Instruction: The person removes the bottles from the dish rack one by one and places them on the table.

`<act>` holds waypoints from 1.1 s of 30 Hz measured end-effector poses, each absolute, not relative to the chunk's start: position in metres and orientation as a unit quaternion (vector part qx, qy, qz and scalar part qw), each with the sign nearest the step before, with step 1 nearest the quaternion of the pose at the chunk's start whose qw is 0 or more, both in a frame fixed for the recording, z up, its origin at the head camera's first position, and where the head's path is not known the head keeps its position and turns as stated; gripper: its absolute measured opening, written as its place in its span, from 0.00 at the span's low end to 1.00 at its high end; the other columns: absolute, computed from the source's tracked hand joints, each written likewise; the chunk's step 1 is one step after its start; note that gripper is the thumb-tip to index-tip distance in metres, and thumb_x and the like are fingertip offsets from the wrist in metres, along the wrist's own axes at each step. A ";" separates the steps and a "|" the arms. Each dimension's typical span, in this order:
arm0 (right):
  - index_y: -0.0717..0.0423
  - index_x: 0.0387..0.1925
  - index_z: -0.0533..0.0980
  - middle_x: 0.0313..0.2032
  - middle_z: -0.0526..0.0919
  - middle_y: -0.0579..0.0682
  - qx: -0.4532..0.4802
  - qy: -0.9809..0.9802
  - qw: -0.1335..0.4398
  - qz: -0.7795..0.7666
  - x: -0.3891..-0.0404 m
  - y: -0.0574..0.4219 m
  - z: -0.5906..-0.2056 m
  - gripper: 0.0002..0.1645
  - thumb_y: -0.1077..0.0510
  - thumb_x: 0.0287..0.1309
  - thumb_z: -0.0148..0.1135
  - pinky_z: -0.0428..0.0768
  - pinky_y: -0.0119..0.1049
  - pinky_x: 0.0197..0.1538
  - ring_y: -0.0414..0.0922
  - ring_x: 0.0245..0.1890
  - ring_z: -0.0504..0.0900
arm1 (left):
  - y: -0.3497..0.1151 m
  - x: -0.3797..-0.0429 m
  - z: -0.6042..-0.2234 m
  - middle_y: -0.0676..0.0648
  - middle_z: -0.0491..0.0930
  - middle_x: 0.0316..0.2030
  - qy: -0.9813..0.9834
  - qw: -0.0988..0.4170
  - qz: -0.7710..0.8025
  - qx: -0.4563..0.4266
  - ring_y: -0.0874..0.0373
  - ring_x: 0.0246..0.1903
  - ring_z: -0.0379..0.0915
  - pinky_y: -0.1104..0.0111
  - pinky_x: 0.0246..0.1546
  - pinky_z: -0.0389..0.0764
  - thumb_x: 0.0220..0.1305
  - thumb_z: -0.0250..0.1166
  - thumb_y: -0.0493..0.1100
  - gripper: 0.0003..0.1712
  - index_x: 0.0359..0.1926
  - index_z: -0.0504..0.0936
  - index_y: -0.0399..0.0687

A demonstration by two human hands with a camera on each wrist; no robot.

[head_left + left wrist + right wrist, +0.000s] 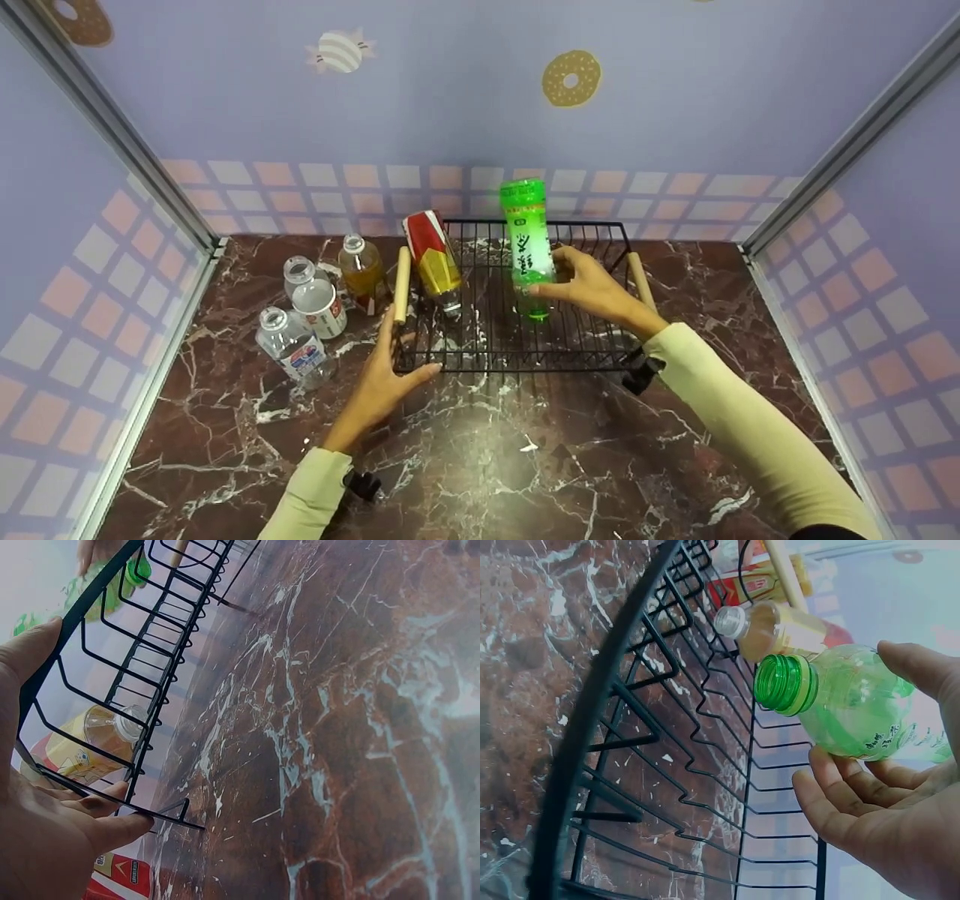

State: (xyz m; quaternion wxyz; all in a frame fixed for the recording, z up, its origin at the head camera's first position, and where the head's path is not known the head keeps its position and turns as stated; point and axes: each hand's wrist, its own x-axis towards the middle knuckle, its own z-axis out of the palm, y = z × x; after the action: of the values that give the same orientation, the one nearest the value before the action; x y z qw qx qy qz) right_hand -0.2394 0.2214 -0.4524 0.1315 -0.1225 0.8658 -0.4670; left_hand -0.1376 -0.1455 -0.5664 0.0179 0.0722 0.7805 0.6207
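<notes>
A black wire basket (480,361) with wooden handles stands on the dark marbled tabletop. My left hand (379,379) grips its front left corner, with the thumb (34,649) over the rim and the fingers against the end wires. My right hand (592,291) holds a green plastic bottle (527,232) around its lower-lying part, neck down, over the right half of the basket. The bottle's open green mouth (776,684) shows in the right wrist view. A red and yellow bottle (433,255) leans neck down inside the basket's left end.
Left of the basket stand an amber bottle (362,274), a clear bottle with a white label (319,304) and a clear bottle with a blue and red label (300,356). Patterned panels (465,90) enclose the back and both sides.
</notes>
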 end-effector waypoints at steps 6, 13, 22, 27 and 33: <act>0.68 0.75 0.68 0.57 0.82 0.61 -0.132 0.869 0.113 -0.463 -0.222 0.228 -0.447 0.51 0.45 0.63 0.81 0.85 0.52 0.61 0.56 0.54 0.81 | -0.145 -0.138 -0.566 0.25 0.62 0.80 0.780 0.017 0.621 0.075 0.33 0.77 0.67 0.35 0.74 0.72 0.63 0.84 0.45 0.74 0.91 0.39 0.56; 0.66 0.76 0.68 0.61 0.83 0.62 -0.143 0.863 0.102 -0.473 -0.202 0.236 -0.446 0.50 0.46 0.64 0.81 0.86 0.53 0.64 0.57 0.58 0.83 | -0.145 -0.139 -0.566 0.24 0.61 0.80 0.781 0.018 0.619 0.079 0.33 0.77 0.67 0.35 0.77 0.69 0.64 0.84 0.45 0.72 0.91 0.39 0.55; 0.65 0.75 0.70 0.61 0.84 0.60 -0.174 0.844 0.087 -0.499 -0.177 0.241 -0.448 0.45 0.51 0.66 0.80 0.85 0.48 0.63 0.54 0.57 0.85 | -0.145 -0.138 -0.567 0.24 0.60 0.80 0.780 0.006 0.621 0.080 0.32 0.76 0.68 0.38 0.77 0.70 0.62 0.84 0.44 0.73 0.91 0.40 0.53; 0.62 0.75 0.71 0.64 0.83 0.59 -0.183 0.830 0.080 -0.521 -0.165 0.242 -0.452 0.42 0.54 0.67 0.78 0.86 0.42 0.63 0.52 0.58 0.85 | -0.145 -0.138 -0.568 0.26 0.58 0.82 0.780 0.006 0.620 0.080 0.33 0.76 0.68 0.38 0.78 0.69 0.62 0.85 0.45 0.73 0.91 0.40 0.55; 0.63 0.75 0.72 0.66 0.81 0.61 -0.183 0.801 0.090 -0.563 -0.158 0.242 -0.457 0.39 0.59 0.68 0.76 0.90 0.39 0.59 0.53 0.57 0.87 | -0.144 -0.138 -0.567 0.30 0.50 0.86 0.779 0.006 0.621 0.081 0.32 0.77 0.66 0.37 0.79 0.66 0.63 0.84 0.45 0.73 0.91 0.40 0.55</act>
State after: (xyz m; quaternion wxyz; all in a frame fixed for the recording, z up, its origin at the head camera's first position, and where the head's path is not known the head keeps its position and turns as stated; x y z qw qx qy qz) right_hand -0.1582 0.2419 -0.4567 0.0905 -0.1830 0.8008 -0.5630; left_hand -0.1383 -0.1441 -0.5673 0.0064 0.0810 0.7793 0.6214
